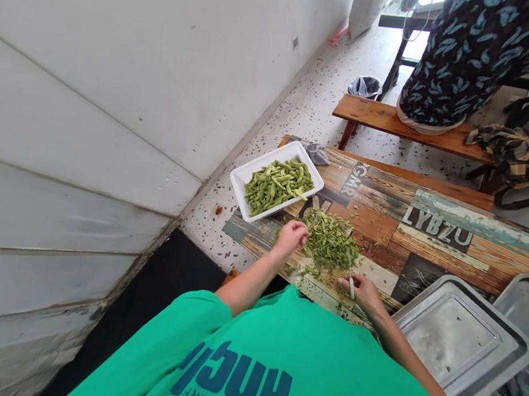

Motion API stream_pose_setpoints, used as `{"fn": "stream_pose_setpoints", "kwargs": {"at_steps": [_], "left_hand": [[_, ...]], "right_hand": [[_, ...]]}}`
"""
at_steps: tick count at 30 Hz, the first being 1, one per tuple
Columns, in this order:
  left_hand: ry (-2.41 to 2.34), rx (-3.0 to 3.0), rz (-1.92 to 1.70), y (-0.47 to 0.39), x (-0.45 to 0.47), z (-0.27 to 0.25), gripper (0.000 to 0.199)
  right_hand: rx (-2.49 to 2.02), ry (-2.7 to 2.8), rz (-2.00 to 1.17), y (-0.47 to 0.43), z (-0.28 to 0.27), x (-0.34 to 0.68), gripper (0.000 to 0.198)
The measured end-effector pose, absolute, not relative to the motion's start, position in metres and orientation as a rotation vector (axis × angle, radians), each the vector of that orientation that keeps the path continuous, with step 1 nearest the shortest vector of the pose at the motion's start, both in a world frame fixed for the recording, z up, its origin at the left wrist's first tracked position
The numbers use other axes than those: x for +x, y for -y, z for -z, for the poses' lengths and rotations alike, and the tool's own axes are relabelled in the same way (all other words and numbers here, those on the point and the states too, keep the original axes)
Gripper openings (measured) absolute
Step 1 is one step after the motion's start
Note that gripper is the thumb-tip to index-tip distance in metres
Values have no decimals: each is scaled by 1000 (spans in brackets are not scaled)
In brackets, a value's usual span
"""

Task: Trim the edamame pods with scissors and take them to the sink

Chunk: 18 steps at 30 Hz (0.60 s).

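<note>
White, shallow tray (243, 177) at the far left of a wood-patterned table (372, 223) holds plump green bean pods (276, 186), with a loose heap of small green clippings (331, 239) spread just beside it, nearer the person. The left hand (293, 236) is bunched, fingertips pinched together at the heap's edge near the tray, though whether a pod is between them cannot be told, while the right hand (363, 292) curls around a small pale-handled tool (351, 288) at the heap's near side. Trimming pods seems to be the step underway, and the next move calls for bringing pod and blade together.
</note>
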<state>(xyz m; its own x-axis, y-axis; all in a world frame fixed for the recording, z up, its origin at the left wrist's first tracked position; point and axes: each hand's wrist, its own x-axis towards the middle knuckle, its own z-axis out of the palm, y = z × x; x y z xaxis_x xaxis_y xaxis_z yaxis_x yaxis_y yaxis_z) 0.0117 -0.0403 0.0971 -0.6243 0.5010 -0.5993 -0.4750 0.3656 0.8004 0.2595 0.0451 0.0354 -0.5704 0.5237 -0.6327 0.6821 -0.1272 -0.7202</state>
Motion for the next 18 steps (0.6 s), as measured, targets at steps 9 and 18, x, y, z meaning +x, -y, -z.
{"fn": "stream_pose_setpoints", "kwargs": {"at_steps": [9, 18], "left_hand": [[-2390, 848, -1040, 24, -167, -146, 19], [-2722, 384, -1055, 124, -214, -97, 46]], "right_hand": [[1398, -2202, 632, -86, -37, 268, 54], [1363, -2048, 585, -89, -12, 247, 38]]}}
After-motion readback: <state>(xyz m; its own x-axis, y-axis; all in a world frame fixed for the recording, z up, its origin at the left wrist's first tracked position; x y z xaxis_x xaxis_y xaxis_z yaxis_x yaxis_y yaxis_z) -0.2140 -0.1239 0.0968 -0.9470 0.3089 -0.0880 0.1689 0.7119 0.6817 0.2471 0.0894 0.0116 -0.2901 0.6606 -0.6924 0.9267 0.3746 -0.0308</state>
